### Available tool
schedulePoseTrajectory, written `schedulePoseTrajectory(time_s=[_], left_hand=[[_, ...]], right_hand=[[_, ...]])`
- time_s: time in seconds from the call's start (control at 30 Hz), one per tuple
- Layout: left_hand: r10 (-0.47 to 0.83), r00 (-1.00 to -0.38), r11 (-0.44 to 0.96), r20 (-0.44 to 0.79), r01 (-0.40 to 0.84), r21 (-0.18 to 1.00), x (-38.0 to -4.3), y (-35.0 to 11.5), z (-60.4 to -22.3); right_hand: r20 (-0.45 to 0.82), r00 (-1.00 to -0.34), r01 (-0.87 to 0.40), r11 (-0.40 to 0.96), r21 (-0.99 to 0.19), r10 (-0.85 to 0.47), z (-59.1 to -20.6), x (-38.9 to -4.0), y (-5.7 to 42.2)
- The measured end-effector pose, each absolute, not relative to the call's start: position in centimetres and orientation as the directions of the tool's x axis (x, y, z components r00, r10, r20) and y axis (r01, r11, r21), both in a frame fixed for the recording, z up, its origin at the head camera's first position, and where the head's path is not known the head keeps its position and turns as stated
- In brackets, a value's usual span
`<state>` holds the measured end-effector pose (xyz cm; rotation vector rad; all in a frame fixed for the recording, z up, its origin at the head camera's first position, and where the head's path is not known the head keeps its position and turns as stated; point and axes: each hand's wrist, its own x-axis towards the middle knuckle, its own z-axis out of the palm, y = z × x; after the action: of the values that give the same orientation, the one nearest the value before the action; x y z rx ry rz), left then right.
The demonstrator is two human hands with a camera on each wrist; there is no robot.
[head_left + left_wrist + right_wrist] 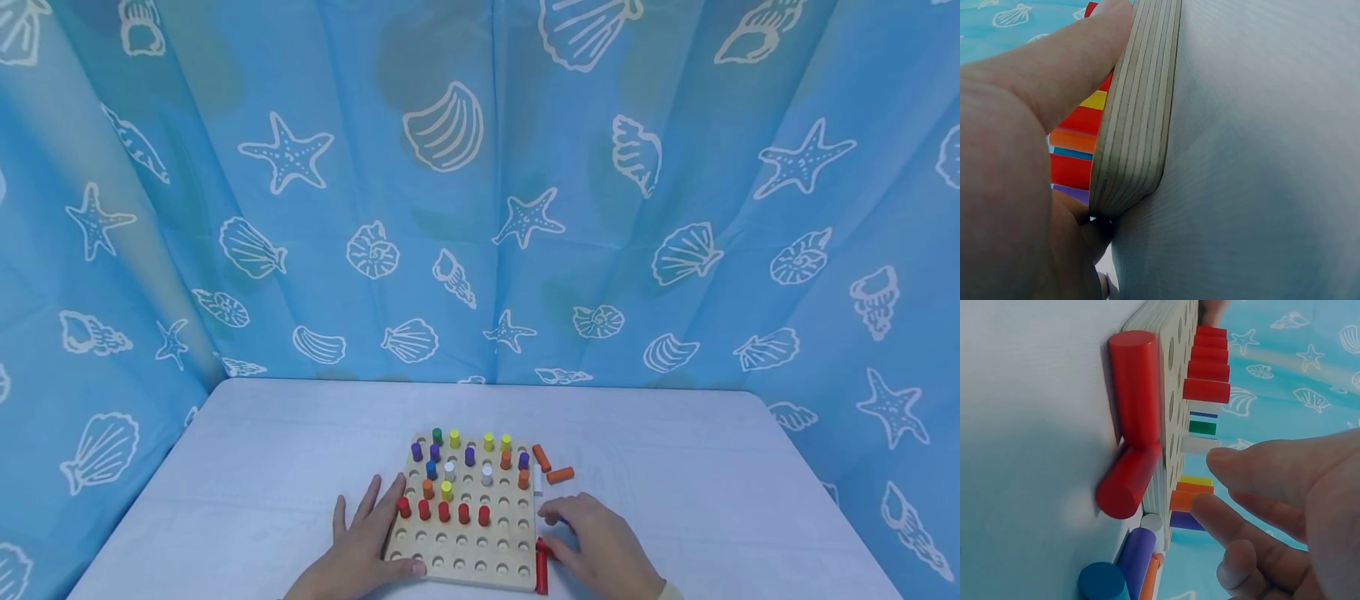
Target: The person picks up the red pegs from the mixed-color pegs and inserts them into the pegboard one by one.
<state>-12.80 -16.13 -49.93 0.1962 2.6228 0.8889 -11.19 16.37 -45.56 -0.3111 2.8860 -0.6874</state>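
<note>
A wooden pegboard with rows of round holes lies on the table, and colored pegs stand upright in its far part. Its nearest standing row is red, including a red peg. My left hand rests at the near left corner, fingers spread along the left side and thumb on the near edge. The left wrist view shows its thumb against the board's layered edge. Beyond the right side, my right hand hovers with thumb and index finger apart, nothing between them. Two loose red pegs lie beneath it.
Along the board's right side lie two orange pegs and a white peg. A loose purple peg and a blue peg show below the right hand. A blue shell-patterned curtain hangs behind the white-covered table.
</note>
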Motion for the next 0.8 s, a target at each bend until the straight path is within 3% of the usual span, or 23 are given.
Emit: schedulePoseTrajectory(time_s=[0.8], left_hand=[[0.253,-0.926,0.767,-0.280,0.015,0.642,-12.5,-16.1,-50.0]], right_hand=[[-0.111,-0.936,-0.274,0.890,-0.364,-0.334,-47.2,-11.2,17.0]])
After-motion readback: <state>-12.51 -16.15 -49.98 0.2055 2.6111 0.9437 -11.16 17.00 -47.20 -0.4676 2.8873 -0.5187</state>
